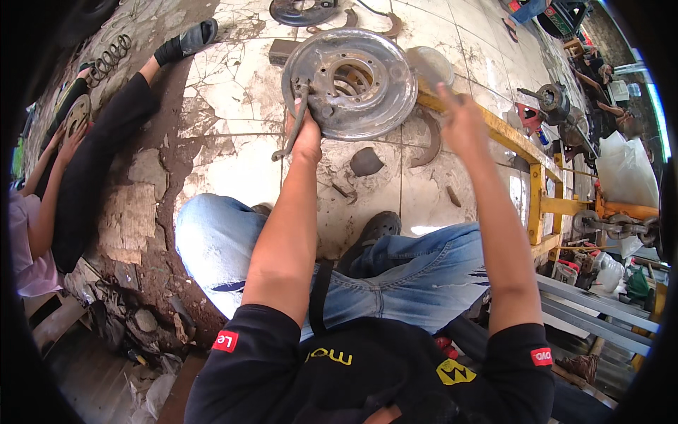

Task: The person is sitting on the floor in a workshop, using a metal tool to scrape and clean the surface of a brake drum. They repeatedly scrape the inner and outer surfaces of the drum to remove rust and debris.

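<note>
A round, dirty metal brake backing plate [385, 106] with a large centre hole is tilted above the tiled floor. At its near left edge my left hand [305, 136] is closed on the plate, with a bent metal lever [299, 124] lying along the fingers. My right hand [464, 126] is raised to the right of the plate, closed around a grey tool [427, 74]. Motion smears this tool, so its kind cannot be made out. Its far end points toward the plate's right edge. Below the plate, a dark flat piece [366, 162] lies on the tiles.
A yellow metal frame [505, 134] runs along my right. Curved brake shoes [428, 145] and a pale round disc [432, 62] lie around the plate. On the left, another person's legs [106, 162] stretch out, their hands [69, 143] on a ring-shaped part, near a coil spring [109, 56].
</note>
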Demonstrator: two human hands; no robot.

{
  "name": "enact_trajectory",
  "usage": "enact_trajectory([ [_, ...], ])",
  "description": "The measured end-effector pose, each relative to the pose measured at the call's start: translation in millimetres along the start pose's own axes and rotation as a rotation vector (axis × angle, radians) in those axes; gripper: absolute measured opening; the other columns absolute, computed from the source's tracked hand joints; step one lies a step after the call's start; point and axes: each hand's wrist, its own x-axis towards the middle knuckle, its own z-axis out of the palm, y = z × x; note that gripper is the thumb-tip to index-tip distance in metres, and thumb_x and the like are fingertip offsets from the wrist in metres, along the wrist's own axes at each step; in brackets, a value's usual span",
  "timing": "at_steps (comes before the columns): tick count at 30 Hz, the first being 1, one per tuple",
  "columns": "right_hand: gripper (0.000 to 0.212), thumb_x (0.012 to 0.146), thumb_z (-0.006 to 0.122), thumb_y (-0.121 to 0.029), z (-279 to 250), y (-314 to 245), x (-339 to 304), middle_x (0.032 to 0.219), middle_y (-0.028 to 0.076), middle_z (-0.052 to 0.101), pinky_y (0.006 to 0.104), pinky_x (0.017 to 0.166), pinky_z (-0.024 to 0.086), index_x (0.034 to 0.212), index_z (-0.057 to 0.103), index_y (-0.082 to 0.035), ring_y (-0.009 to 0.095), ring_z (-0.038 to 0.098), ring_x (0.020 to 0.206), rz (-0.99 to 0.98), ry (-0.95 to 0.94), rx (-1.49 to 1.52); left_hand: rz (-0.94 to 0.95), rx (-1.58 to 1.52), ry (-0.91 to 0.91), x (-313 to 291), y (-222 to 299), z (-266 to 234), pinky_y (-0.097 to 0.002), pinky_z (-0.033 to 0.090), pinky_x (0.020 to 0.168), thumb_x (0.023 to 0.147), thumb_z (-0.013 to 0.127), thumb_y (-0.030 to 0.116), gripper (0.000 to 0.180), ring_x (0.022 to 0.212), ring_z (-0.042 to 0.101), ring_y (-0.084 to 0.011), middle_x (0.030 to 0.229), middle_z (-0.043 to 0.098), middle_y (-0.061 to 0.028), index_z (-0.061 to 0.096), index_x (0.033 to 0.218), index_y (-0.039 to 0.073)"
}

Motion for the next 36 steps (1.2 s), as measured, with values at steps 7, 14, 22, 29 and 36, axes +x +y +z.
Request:
enact_trajectory([
  [7,0.057,0.087,0.061,-0.004,-3,-37,-32,0.119,0.019,0.062,0.0437,0.086,0.058,0.136,0.059,-0.034,0.034,0.066,0.104,-0.393,0.01,0.235,0.022,-0.181,-0.036,-2,2,-1,-0.0372,0.042,0.105,0.106,0.039,0.044,0.056,0.123,0.052,-0.0239,0.139,0.052,-0.0141,0.044,0.145,0.005],
  [14,0.056,0.091,0.062,-0.012,-20,15,17,0.116,0.017,0.063,0.0437,0.09,0.053,0.143,0.053,-0.03,0.032,0.065,0.103,-0.033,-0.041,0.251,-0.014,-0.104,-0.039,1,3,-1,-0.0365,0.042,0.105,0.106,0.038,0.045,0.056,0.125,0.052,-0.0245,0.138,0.053,-0.0137,0.046,0.143,0.004],
  [22,0.051,0.093,0.06,-0.017,-15,-47,-13,0.113,0.013,0.064,0.0438,0.093,0.05,0.14,0.055,-0.036,0.031,0.063,0.106,-0.325,-0.396,0.335,-0.08,-0.257,-0.235,-4,8,-2,-0.0447,0.04,0.112,0.105,0.028,0.056,0.064,0.136,0.044,-0.0302,0.15,0.04,-0.0139,0.031,0.151,0.011],
  [29,0.047,0.091,0.058,-0.009,-68,-33,43,0.106,0.012,0.067,0.0418,0.083,0.052,0.13,0.065,-0.034,0.031,0.065,0.094,-0.45,-0.444,-0.172,-0.046,-0.215,-0.248,2,8,-5,-0.0464,0.042,0.11,0.104,0.027,0.057,0.064,0.134,0.046,-0.0309,0.148,0.042,-0.0143,0.03,0.15,0.013],
  [36,0.05,0.09,0.063,-0.01,-21,-27,18,0.109,0.011,0.065,0.0421,0.083,0.054,0.131,0.063,-0.038,0.028,0.065,0.099,-0.577,-0.235,-0.021,-0.048,-0.21,-0.23,5,5,4,-0.0448,0.043,0.108,0.106,0.029,0.049,0.054,0.13,0.049,-0.0285,0.144,0.045,-0.0143,0.033,0.147,0.014],
])
